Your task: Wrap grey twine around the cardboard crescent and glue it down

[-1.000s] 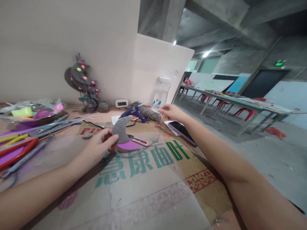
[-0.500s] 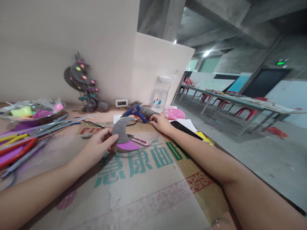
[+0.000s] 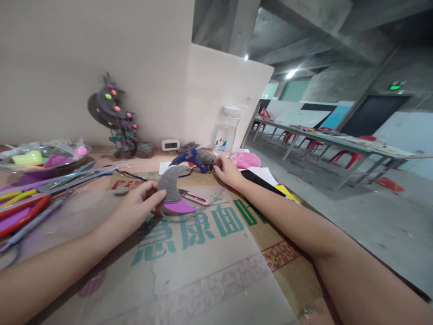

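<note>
In my left hand [image 3: 149,197] is a crescent moon shape [image 3: 169,184] wrapped in grey yarn, pinched at its outer edge between thumb and fingers. My right hand [image 3: 226,170] is at the back of the table, fingers curled at the end of a bundle of grey yarn [image 3: 205,158]. A thin strand loops across the table toward that hand. The blue hot glue gun [image 3: 191,159] lies just left of the right fingers. Under the crescent are pink-handled thread snips [image 3: 195,197] and a purple piece [image 3: 180,206].
A clear bottle [image 3: 226,131] and a pink bundle [image 3: 246,159] stand behind my right hand. At the back are a small white clock [image 3: 170,144] and a decorated moon ornament [image 3: 113,108]. Red-handled pliers [image 3: 29,216] and a tray of coloured pieces [image 3: 67,168] lie left.
My right hand has shifted slightly up and to the right, away from the glue gun. The left hand keeps the crescent in nearly the same place.
</note>
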